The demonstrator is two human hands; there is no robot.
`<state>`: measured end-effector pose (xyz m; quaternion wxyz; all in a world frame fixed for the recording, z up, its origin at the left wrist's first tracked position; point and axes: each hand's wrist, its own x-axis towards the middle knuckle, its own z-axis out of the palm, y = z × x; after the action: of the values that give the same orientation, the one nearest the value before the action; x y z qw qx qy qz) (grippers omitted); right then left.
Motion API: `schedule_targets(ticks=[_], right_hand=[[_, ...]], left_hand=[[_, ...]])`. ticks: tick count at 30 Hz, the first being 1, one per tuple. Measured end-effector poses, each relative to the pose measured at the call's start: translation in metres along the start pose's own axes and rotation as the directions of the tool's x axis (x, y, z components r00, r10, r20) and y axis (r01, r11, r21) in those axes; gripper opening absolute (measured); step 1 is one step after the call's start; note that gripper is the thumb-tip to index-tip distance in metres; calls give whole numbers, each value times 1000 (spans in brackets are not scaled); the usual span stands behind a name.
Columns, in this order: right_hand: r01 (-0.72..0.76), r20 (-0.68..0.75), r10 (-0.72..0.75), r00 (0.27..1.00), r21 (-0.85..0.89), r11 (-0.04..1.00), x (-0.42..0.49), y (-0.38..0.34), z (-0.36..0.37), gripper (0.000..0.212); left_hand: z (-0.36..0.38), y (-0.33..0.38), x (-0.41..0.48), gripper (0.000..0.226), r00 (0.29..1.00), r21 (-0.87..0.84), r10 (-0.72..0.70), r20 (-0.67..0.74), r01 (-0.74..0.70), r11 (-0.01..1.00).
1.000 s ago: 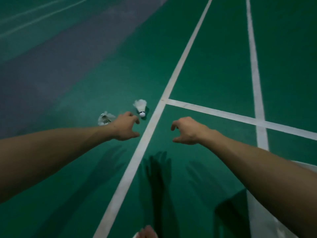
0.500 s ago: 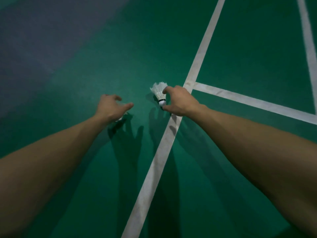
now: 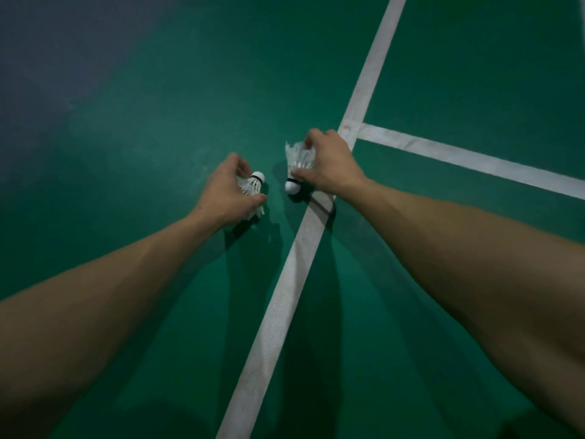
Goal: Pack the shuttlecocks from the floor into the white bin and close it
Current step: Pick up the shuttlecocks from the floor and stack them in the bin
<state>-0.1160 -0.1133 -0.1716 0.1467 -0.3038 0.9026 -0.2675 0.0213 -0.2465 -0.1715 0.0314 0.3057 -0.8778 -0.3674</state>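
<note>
Left hand: your fingers curl round a shuttlecock left of the white line, cork pointing away from you and toward the line.
Right hand: your fingers pinch a second shuttlecock just left of the line's junction, axis roughly along the line, cork toward you.
Floor: open green left of the line.

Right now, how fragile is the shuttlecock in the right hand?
Probably fragile: the feathers of the shuttlecock look thin and frayed, so a hard squeeze from the right hand may crush them. Its round cork end suggests it would roll if dropped.
</note>
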Motion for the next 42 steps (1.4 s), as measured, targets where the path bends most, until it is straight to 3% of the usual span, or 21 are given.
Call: schedule_targets(ticks=[5, 8, 12, 15, 20, 23, 27, 30, 32, 35, 37, 39, 42], right_hand=[[-21, 94, 22, 995, -4, 1000, -31, 10, -40, 31], [9, 84, -5, 996, -56, 998, -58, 22, -83, 38], [-17, 79, 14, 997, 39, 999, -110, 45, -154, 56], [-12, 40, 11, 999, 12, 1000, -153, 67, -207, 60], [-70, -49, 68, 996, -42, 997, -224, 106, -289, 34], [-137, -137, 136, 981, 4, 991, -275, 128, -336, 27], [-224, -234, 229, 945, 51, 973, -352, 172, -386, 35], [-335, -252, 329, 910, 18, 942, -405, 211, -405, 46], [-396, -222, 376, 900, -48, 917, -433, 232, -409, 47], [-440, -194, 422, 885, -58, 896, -464, 250, -405, 46], [-447, -176, 428, 886, -86, 890, -478, 259, -396, 47], [-452, -160, 430, 889, -140, 881, -487, 268, -384, 48], [-467, -131, 451, 883, -149, 872, -492, 277, -365, 49]], left_hand=[[5, 27, -15, 59, 992, -20, 33, 119, -31, 999], [5, 58, -29, 61, 980, 28, 62, 187, -68, 997], [5, 124, -51, 58, 953, 73, 122, 276, -147, 986], [11, 190, -75, 61, 919, 74, 211, 334, -249, 966], [27, 297, -127, 70, 838, 89, 355, 414, -425, 901], [43, 354, -164, 69, 774, 76, 405, 487, -500, 863], [75, 418, -209, 66, 684, 10, 486, 544, -584, 812], [106, 451, -241, 71, 571, -5, 513, 641, -665, 747], [129, 465, -263, 74, 459, 4, 510, 728, -746, 666], [161, 473, -294, 82, 285, 14, 450, 846, -856, 516], [179, 469, -307, 89, 207, 33, 374, 904, -906, 421], [191, 462, -315, 96, 149, 41, 274, 950, -930, 364], [206, 456, -319, 102, 126, 62, 212, 969, -956, 286]])
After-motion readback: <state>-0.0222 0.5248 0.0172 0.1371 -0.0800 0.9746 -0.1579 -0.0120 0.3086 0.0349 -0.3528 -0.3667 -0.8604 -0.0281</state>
